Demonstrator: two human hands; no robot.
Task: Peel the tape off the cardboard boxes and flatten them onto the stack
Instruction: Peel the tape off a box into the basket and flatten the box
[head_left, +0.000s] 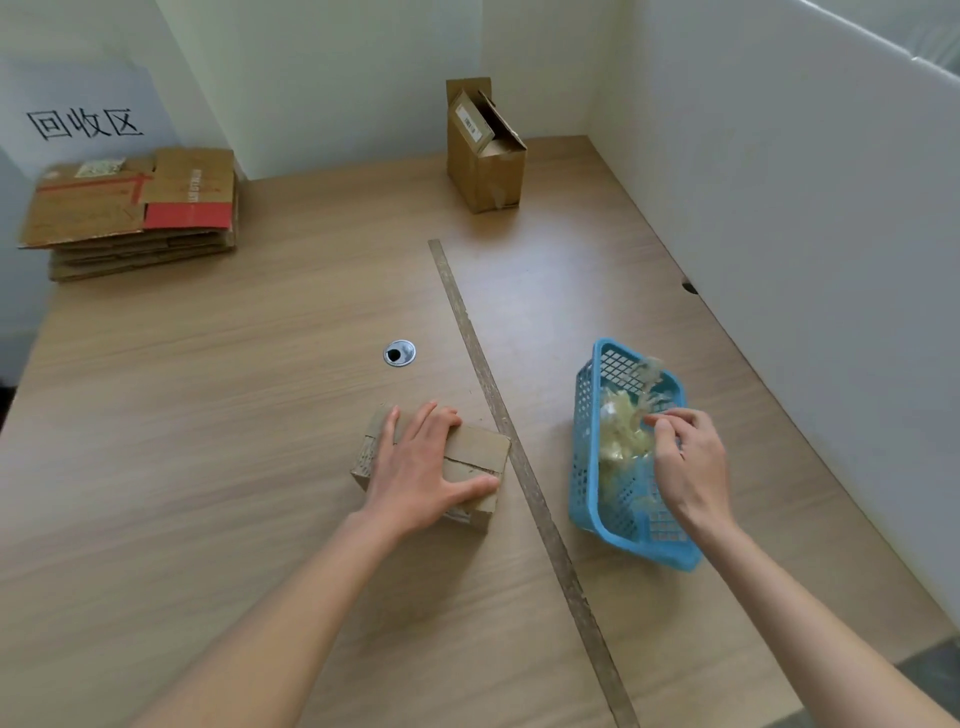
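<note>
Right hand (688, 462): fingers curled over the blue basket (584, 457), pinching or just letting go a blurred strip of tape (647, 382); we cannot tell which. Crumpled tape scraps (621, 436) already fill the basket, which sits on the right of the desk (234, 415), beyond the seam strip (483, 358).

Left hand (423, 462): fingers spread wide and flat on top of the small cardboard box (475, 457), thumb along its near right edge, holding it down near the desk's middle. The top flaps show a bare slit; no tape visible to us there.

Judgement: tape disposal is the step in hand. To do it well, we shake the sticky strip fully off the fingers inside the basket, keep the left palm pressing so the box does not slide, then check the underside for tape before collapsing.

Far left: stack of flattened boxes (135, 208). Far centre: a taller open box (485, 156) stands unflattened.
</note>
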